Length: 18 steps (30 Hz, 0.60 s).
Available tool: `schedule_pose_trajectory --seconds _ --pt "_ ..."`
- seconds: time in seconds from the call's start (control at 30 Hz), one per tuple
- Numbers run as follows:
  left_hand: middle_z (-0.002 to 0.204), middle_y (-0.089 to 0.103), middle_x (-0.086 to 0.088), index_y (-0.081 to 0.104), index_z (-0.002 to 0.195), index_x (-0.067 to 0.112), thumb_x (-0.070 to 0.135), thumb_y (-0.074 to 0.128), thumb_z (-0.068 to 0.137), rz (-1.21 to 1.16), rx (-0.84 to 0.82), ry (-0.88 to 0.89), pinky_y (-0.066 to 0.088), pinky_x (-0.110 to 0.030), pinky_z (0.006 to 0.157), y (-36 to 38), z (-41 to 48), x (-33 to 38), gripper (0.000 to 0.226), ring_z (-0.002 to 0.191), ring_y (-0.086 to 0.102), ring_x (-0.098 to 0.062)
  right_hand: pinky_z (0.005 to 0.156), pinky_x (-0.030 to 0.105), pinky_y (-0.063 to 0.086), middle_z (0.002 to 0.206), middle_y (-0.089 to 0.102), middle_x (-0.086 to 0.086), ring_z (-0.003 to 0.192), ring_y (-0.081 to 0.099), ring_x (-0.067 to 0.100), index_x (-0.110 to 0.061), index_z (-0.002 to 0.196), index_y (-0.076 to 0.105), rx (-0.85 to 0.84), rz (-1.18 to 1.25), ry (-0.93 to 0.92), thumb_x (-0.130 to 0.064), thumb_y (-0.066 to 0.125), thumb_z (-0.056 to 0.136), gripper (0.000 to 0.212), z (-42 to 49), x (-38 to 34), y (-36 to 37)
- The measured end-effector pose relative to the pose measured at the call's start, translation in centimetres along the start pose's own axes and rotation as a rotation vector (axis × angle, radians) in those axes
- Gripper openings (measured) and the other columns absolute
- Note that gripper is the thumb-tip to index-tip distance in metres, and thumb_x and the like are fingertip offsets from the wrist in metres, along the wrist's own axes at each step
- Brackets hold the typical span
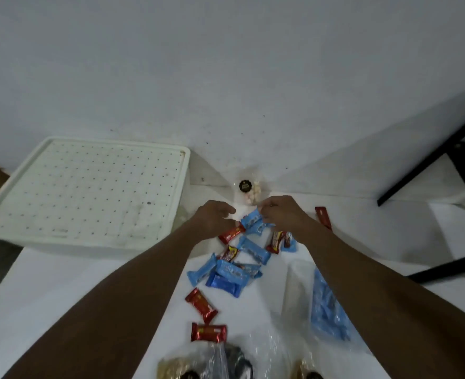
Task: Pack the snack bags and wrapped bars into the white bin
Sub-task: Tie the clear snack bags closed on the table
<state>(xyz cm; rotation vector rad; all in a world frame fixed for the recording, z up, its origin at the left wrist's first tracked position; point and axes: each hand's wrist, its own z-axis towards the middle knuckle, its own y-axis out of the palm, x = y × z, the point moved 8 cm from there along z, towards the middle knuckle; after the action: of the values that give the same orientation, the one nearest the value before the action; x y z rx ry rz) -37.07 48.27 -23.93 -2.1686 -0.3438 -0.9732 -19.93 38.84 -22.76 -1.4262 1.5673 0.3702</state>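
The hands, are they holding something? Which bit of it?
The right hand pinches a light blue bar by its far end. The left hand is curled beside it, above a red bar; whether it grips anything cannot be told.

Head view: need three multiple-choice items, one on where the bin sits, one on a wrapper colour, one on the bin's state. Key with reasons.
1. Where is the white bin relative to the hands?
A) to their right
B) to their left
C) between them

2. What colour is the bar that the right hand pinches?
A) green
B) yellow
C) light blue

3. What shows in the bin?
A) no snacks
B) a heap of bars
C) a folded cloth

Key:
1 B: the bin lies left of the left hand.
2 C: the right hand's fingers pinch a light blue wrapper.
3 A: the bin's dotted surface is bare.
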Motion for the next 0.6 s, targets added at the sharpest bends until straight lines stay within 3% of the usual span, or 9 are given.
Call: schedule_pose_trajectory --seconds 0.07,0.13,0.3,0.47,0.6 --pt "0.103 0.072 -0.014 0.073 0.1 0.015 0.018 0.083 0.074 -0.062 -0.125 -0.025 0.051 -0.033 0.078 1.4 -3.5 -1.0 0.028 0.09 0.066 -0.024 0.06 0.028 0.048 0.087 0.067 0.011 0.077 0.065 0.02 -0.013 0.092 0.069 -0.041 0.006 0.023 -0.013 0.06 0.089 0.009 -3.4 1.1 2.0" --pt "0.098 0.073 -0.013 0.075 0.092 0.016 0.025 0.085 0.062 0.007 -0.165 -0.025 0.055 -0.039 0.079 2.2 -6.6 -2.3 0.032 0.087 0.068 -0.026 0.057 0.026 0.046 0.083 0.067 0.009 0.072 0.063 0.018 -0.01 0.096 0.068 -0.082 -0.041 0.053 -0.015 0.059 0.09 0.012 -6.4 2.6 4.3" --pt "0.101 0.071 -0.006 0.072 0.109 0.016 0.019 0.083 0.075 0.222 -0.285 0.008 0.053 -0.03 0.082 5.5 -12.5 -6.6 0.036 0.089 0.066 -0.018 0.063 0.029 0.049 0.086 0.069 0.008 0.07 0.064 0.019 -0.013 0.095 0.07 -0.206 -0.165 0.129 -0.021 0.062 0.085 0.015 -12.2 8.5 10.1" --pt "0.115 0.069 -0.006 0.069 0.119 0.015 0.019 0.079 0.079 0.388 -0.384 0.041 0.051 -0.032 0.092 8.5 -16.3 -9.4 0.042 0.108 0.064 -0.022 0.061 0.026 0.051 0.089 0.07 0.008 0.076 0.065 0.017 -0.013 0.097 0.072 -0.346 -0.266 0.221 -0.024 0.073 0.081 0.02 -16.7 12.7 13.6" --pt "0.124 0.065 -0.005 0.068 0.121 0.012 0.015 0.07 0.086 0.466 -0.349 0.076 0.043 -0.026 0.096 9.7 -18.0 -10.6 0.035 0.117 0.057 -0.02 0.056 0.023 0.051 0.08 0.068 0.011 0.071 0.063 0.019 -0.003 0.101 0.073 -0.425 -0.38 0.249 -0.021 0.072 0.077 0.03 -18.8 15.0 15.1"
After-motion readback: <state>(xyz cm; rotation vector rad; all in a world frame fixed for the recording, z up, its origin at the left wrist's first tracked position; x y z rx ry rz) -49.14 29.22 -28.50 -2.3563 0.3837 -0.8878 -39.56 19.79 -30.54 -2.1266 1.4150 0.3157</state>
